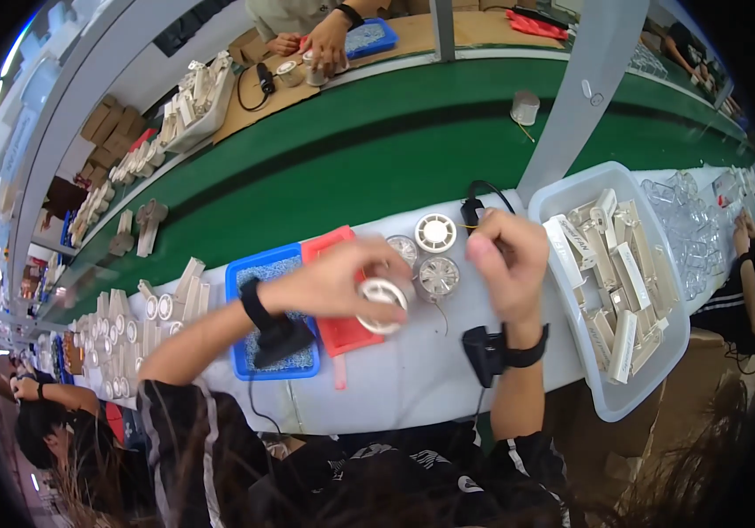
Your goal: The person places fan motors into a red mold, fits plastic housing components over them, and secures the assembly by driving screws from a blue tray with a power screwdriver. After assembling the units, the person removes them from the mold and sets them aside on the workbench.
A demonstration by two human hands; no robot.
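My left hand (342, 275) is closed around a round white part with a spoked face (382, 306), above the red tray (342, 339). The hand is slightly blurred. My right hand (511, 262) is raised to the right with its fingers curled together; what they pinch, if anything, is hidden. Between my hands stand a white-rimmed round part (435, 233) and a clear-topped round part with blades inside (438, 277), a thin wire trailing from it. Another clear-topped part (403, 250) is partly covered by my left hand.
Left of the red tray, a blue tray (235, 317) holds many small metallic pieces. At right stands a translucent bin (610, 409) of long beige housings. A black corded tool (472, 209) lies beyond my right hand. Past the green belt (324, 167), a co-worker's hand (328, 44) handles similar parts.
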